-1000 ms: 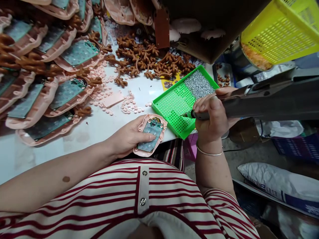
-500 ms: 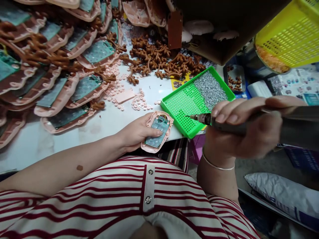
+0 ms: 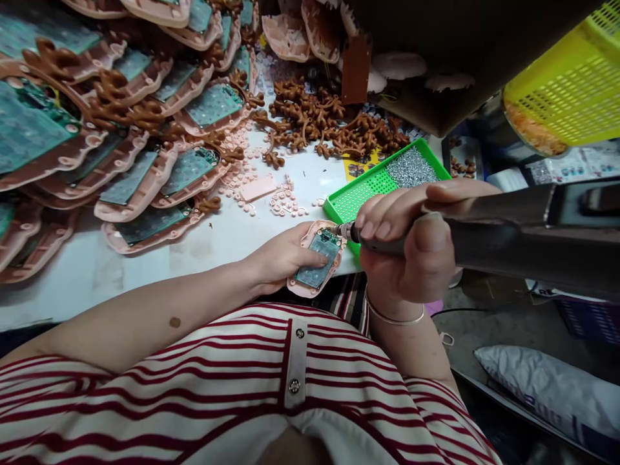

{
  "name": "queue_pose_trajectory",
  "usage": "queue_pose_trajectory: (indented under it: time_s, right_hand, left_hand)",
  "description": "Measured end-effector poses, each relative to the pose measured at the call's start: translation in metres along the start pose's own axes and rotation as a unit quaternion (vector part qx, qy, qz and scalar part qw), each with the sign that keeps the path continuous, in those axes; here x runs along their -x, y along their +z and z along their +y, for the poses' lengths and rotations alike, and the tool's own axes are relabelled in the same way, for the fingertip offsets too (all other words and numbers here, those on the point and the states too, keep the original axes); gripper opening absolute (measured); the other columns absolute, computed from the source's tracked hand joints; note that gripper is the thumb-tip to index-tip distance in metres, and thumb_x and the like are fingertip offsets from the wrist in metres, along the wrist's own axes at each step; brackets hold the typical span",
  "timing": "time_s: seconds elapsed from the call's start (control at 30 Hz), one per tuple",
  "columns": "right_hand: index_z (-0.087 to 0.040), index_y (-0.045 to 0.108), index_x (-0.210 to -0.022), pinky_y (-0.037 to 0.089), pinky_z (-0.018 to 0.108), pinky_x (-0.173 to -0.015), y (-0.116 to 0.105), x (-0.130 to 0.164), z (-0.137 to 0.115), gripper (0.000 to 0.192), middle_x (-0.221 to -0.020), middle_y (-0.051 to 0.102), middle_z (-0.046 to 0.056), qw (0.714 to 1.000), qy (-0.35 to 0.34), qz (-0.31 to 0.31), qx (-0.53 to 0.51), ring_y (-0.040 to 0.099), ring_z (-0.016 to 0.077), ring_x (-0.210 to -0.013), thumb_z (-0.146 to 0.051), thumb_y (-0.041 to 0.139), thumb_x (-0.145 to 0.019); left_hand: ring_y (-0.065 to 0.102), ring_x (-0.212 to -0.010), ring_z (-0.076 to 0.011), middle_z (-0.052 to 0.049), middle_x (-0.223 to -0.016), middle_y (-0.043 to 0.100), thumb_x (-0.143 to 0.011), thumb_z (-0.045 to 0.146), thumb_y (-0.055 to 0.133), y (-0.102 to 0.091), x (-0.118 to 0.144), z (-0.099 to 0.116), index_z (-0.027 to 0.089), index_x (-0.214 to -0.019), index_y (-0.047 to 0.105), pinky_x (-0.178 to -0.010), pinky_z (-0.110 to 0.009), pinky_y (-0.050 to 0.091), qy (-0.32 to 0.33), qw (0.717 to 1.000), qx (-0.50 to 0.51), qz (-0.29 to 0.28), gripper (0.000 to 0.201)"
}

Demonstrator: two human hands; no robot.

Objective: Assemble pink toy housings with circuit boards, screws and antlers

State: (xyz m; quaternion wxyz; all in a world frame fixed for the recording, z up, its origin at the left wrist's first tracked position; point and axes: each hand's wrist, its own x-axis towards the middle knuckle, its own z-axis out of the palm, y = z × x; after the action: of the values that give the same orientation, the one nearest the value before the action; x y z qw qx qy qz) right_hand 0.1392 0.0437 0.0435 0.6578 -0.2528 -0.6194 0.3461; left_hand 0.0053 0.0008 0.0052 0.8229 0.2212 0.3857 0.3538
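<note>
Where snug, right fingers (image 3: pixel 393 208) round screwdriver (image 3: pixel 513 248).

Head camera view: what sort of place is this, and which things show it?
Probably an assembly workshop: pink shells holding green boards are piled on the table, a green tray holds many tiny metal pieces, and the right hand grips what looks like a power screwdriver.

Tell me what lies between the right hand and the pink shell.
In the head view, the driver's front end spans from the right hand to the pink shell, the green tray partly behind it; contact is unclear.
</note>
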Motion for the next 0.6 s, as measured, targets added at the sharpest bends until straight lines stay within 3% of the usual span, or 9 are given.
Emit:
queue_pose_trajectory:
  time_s: [0.2,0.33,0.6]
  right_hand:
    - [-0.03,0.062,-0.102,0.049,0.031,-0.051,0.001,0.001,0.006,0.027,-0.074,0.054,-0.003,1.0,-0.001,-0.01,-0.002,0.055,0.0128,-0.054,-0.053,0.061,-0.088]
    - [-0.034,0.058,-0.104,0.048,0.031,-0.05,0.002,0.0,0.002,0.024,-0.076,0.054,-0.003,1.0,-0.011,0.008,-0.006,0.054,0.0129,-0.053,-0.051,0.063,-0.088]
    - [-0.036,0.051,-0.109,0.045,0.032,-0.047,0.005,-0.003,-0.01,0.039,-0.066,0.045,-0.005,0.997,0.04,0.005,0.068,0.05,0.0146,-0.048,-0.065,0.059,-0.084]
  left_hand:
    - [0.064,-0.071,-0.0157,-0.003,-0.084,0.069,-0.063,0.005,0.072,0.0,-0.001,0.001,0.015,-0.11,0.056,-0.067,-0.028,0.052,0.004,1.0,0.003,-0.003,0.051]
    - [0.064,-0.072,-0.0165,-0.004,-0.087,0.069,-0.062,0.006,0.073,-0.001,0.0,0.001,0.015,-0.114,0.055,-0.069,-0.029,0.052,-0.003,1.0,0.006,-0.003,0.055]
    - [0.064,-0.07,-0.016,-0.003,-0.085,0.069,-0.062,0.01,0.078,0.0,0.001,0.001,0.016,-0.111,0.057,-0.067,-0.028,0.051,0.0,1.0,0.006,-0.008,0.053]
